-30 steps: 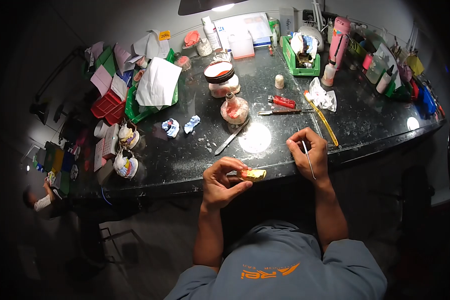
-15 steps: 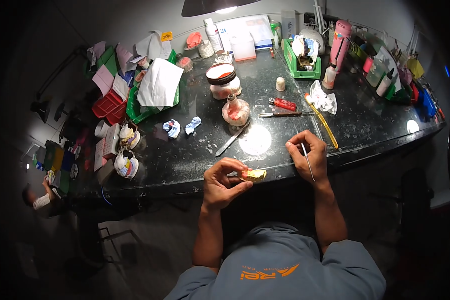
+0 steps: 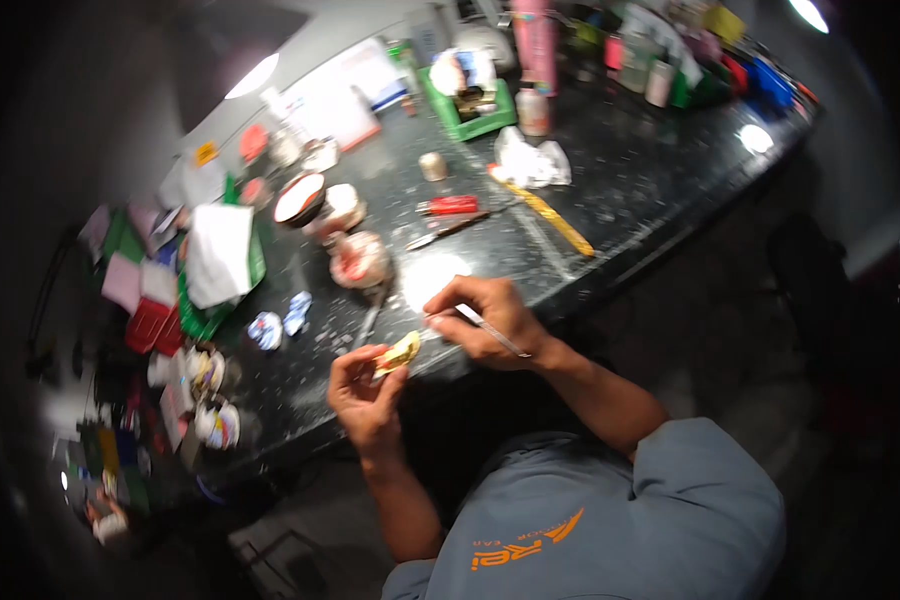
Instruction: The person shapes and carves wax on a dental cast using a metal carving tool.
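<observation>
Left hand (image 3: pixel 366 408): grip closed on yellow-and-pink moulded piece (image 3: pixel 400 353), apparently keeping its yellow side exposed. Right hand (image 3: pixel 502 306): grip closed pencil-fashion on slim silvery metal tool (image 3: pixel 499 334), presumably for control.

The piece (image 3: pixel 402 350) is yellow, with red-orange toward eight o'clock. From it, the white paper (image 3: pixel 220 255) lies at ten o'clock, the red box (image 3: pixel 154 328) at nine, the pink bottle (image 3: pixel 536 45) and white tissue (image 3: pixel 530 160) at one, and the grey-blue shirt (image 3: pixel 620 500), orange-lettered, at four. The bench (image 3: pixel 635 190) is black, flecked pale.
</observation>
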A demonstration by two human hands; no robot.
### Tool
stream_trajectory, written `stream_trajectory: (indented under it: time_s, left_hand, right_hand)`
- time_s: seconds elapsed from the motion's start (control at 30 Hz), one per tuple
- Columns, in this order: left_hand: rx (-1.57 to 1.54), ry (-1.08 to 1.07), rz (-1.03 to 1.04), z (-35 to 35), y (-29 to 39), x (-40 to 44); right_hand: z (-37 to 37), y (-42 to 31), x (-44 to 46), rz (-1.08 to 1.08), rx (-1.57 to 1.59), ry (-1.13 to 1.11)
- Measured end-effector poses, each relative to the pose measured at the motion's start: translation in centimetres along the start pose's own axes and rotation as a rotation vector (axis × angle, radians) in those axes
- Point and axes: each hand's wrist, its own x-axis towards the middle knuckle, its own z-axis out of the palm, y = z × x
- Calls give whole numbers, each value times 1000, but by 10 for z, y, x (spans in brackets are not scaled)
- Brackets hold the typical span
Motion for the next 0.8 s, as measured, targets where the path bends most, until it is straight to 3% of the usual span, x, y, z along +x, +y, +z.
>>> stream_trajectory:
  time_s: [0.03, 0.4, 0.5, 0.63, 0.7, 0.8]
  left_hand:
    - [7, -9, 1, 1, 0, 1]
    - [35, -68, -61, 0, 2, 5]
    - [43, -76, -48, 3, -2, 7]
    - [92, -36, -37, 14, -1, 6]
    - [119, -17, -25, 17, -4, 7]
    - [71, -6, -15, 18, 0, 7]
  right_hand:
    - [0, 4, 0, -92, 14, 1]
    - [2, 10, -4, -166, 125, -31]
    - [-3, 8, -5, -88, 134, -146]
    - [-8, 3, -5, -99, 111, -151]
    - [-4, 10, -4, -113, 300, -141]
    - [-5, 4, -4, -96, 197, -115]
